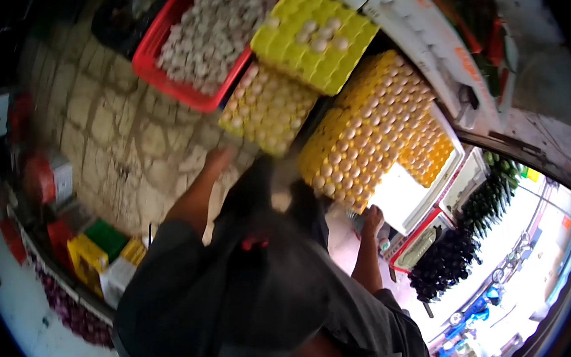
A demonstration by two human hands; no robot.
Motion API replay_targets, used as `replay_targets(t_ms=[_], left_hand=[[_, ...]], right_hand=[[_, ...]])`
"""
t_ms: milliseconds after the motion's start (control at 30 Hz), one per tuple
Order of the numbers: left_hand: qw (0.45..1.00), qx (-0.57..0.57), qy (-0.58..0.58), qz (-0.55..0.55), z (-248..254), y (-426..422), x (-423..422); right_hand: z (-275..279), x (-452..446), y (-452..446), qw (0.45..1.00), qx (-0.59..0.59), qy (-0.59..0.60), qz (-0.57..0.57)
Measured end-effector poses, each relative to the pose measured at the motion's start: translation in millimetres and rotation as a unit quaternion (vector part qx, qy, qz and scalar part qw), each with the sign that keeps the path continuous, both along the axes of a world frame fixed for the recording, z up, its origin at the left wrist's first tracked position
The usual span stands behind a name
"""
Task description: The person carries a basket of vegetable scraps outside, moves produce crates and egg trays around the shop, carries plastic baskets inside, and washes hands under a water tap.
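My left hand (219,158) hangs over the stone floor, just short of a yellow tray of eggs (270,106). Its fingers are smeared, so their pose is unclear. On the other side, my right hand (373,217) is by the near corner of a large spread of eggs in yellow trays (369,128), beside a bright white surface (394,197). Its fingers look bent, but whether they touch the tray or hold anything cannot be made out. A yellow-green egg tray (315,38) with several eggs grouped on it sits farther ahead.
A red crate (146,65) full of garlic-like bulbs stands ahead on the left. Dark eggplants (443,263) and green cucumber-like vegetables (491,196) lie at the right. Boxes, including a yellow one (87,254), line the left. Stone paving (103,126) shows between.
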State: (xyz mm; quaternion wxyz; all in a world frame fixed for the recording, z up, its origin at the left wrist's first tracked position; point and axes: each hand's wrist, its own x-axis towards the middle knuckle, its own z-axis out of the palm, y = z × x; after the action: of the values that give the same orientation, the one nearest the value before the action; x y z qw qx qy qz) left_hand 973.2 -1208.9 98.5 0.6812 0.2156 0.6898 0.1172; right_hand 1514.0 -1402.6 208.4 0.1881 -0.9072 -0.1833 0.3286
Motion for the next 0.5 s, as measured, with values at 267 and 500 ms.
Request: replay_targets(t_ms=[267,500], left_hand=[[0.984,0.012,0.049,0.172,72,-50,-24],[0.986,0.014,0.078,0.145,112,-137,-15]], right_hand=[[-2,-12,31,0.991,0.120,0.056,-0.026],[-9,10,52,0.976,0.207,0.035,0.058]])
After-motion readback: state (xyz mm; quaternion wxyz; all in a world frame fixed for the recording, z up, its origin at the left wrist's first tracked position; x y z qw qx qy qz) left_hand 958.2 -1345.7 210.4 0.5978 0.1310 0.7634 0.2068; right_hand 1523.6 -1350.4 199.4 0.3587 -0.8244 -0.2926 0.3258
